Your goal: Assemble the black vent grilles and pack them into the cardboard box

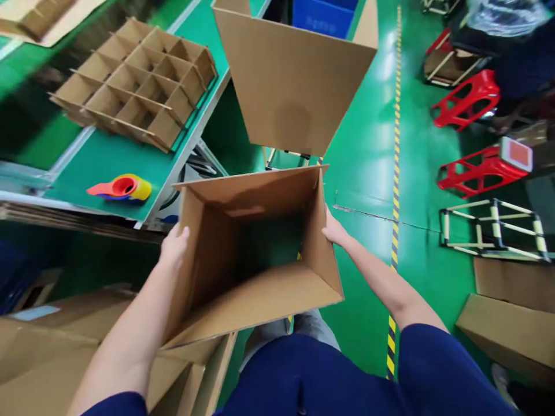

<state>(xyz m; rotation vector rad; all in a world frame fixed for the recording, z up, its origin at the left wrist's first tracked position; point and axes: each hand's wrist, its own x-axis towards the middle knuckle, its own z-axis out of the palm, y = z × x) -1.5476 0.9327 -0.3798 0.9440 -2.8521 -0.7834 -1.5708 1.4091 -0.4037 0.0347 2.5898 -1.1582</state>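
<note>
In front of my body I hold up a cardboard box [260, 297] that has no flaps folded over its top, and the green floor shows through its open bottom. My left hand [174, 245] is closed on the box's left wall, thumb towards the rim. On the opposite wall, my right hand [333, 227] grips the cardboard, its fingers partly hidden behind it. Just beyond, a second upright cardboard box [295, 86] stands with a blue bin [324, 17] showing behind its edge.
A cardboard divider grid [139, 81] and a tape dispenser [124, 188] lie on the green bench [82, 167] at left. More cardboard boxes [47, 346] are at lower left. Red stools [485, 170] and a pipe frame [494, 228] line the right, past yellow-black floor tape [396, 190].
</note>
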